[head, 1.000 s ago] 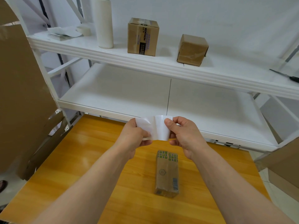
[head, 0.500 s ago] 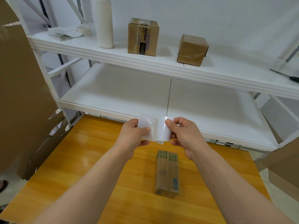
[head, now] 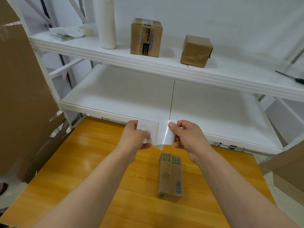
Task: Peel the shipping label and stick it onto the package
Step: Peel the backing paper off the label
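The long brown taped cardboard package (head: 170,176) lies on the orange wooden counter (head: 82,162). Above it, the left hand (head: 136,139) pinches the translucent backing sheet (head: 148,132) and the right hand (head: 185,137) pinches the white shipping label (head: 165,134). Best to peel slowly, keeping the label flat and uncurled.

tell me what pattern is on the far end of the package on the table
Green and white printed shapes across the package end, brown elsewhere; head view.

The taller cardboard box (head: 146,37) on the upper shelf (head: 164,63) carries vertical print ending "CATHLON".
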`<state>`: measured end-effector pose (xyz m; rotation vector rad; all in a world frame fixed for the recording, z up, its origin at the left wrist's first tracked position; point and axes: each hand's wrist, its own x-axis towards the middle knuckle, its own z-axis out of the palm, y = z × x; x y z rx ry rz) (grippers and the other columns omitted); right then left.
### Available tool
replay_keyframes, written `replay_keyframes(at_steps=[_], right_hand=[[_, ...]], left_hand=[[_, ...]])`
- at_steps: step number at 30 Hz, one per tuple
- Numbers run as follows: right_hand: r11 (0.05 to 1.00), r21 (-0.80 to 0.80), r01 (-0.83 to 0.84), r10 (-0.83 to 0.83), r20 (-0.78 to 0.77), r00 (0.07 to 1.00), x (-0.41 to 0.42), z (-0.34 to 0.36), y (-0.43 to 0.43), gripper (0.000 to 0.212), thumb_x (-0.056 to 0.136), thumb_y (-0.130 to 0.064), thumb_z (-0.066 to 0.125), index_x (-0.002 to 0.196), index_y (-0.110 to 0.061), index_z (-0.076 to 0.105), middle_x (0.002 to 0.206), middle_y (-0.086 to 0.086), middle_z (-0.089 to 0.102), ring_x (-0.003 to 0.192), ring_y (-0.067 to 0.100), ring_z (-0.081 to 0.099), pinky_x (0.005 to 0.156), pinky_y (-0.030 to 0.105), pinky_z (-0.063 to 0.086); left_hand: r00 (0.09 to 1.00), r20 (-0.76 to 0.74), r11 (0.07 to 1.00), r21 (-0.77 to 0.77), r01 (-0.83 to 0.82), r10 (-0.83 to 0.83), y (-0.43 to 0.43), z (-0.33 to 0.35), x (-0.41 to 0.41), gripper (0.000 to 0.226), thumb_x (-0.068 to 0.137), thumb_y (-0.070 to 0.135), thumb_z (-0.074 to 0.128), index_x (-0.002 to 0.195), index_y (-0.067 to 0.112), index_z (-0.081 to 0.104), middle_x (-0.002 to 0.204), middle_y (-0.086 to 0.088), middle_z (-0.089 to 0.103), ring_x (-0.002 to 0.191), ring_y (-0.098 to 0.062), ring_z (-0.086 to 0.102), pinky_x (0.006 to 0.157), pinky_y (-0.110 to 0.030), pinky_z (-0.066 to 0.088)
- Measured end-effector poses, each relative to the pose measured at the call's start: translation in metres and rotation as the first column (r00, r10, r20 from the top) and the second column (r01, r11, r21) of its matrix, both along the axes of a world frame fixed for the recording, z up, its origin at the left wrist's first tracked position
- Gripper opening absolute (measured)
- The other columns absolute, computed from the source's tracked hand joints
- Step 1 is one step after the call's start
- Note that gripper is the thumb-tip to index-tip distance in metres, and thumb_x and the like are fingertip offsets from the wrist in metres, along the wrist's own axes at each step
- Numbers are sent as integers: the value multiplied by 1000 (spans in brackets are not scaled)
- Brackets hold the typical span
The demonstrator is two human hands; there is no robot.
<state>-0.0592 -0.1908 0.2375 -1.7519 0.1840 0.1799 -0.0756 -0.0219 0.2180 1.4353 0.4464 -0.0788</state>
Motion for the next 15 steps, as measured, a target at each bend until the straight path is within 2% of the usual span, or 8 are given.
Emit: replay_keyframes(at_steps=[8,15], right_hand=[[999,-17,27,-27,-17,999,3,-3,-1,18,92,-30,68,101,-15,65,96,9,68,70,19,59,54,26,50],[999,-18,32,-33,-23,999,4,-4,-1,14,92,-29,69,98,-17,65,97,9,68,70,19,60,52,25,49]], left_hand=[[1000,1,999,36,3,-3,4,0,1,33,92,3,61,121,16,53,114,-5,61,99,-28,63,57,-27,59],[1000,-2,1000,13,-1,1,6,-4,3,30,94,3,58,120,15,54,116,-7,61,101,-31,63,61,-29,60]])
